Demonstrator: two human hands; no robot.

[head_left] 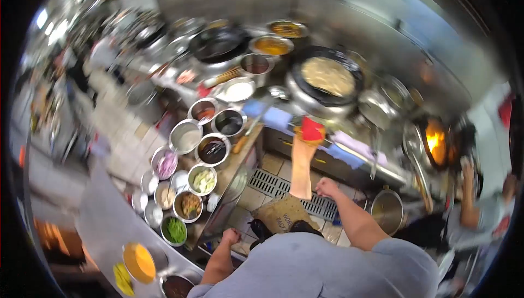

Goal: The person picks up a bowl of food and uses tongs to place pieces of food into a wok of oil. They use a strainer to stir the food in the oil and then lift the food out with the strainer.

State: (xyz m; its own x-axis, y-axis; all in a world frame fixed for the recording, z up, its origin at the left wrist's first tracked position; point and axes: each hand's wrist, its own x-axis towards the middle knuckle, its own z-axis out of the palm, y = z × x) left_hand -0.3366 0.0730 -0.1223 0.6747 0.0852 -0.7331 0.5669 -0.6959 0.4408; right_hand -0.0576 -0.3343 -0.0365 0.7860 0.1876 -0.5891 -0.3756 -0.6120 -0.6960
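Observation:
My right hand [327, 187] is held in front of my body, fingers curled into a loose fist, with nothing visible in it. Just left of it, a long tan object with a red end [312, 130] reaches from the counter edge toward the floor; motion blur hides its exact kind. My left hand [231, 236] is low by my side, also curled closed, with nothing showing in it. It is nearest the side counter's bowls, including a bowl of chopped greens [174, 230] and a bowl of brown pieces [188, 205]. Neither hand touches a bowl or pan.
A wok [327, 77] of pale bubbling liquid sits on the range ahead. At right, flames [435, 140] burn beside another person's arm [468, 199]. Flattened cardboard [284, 214] lies underfoot near a floor grate [267, 184]. A metal pot [386, 210] stands right.

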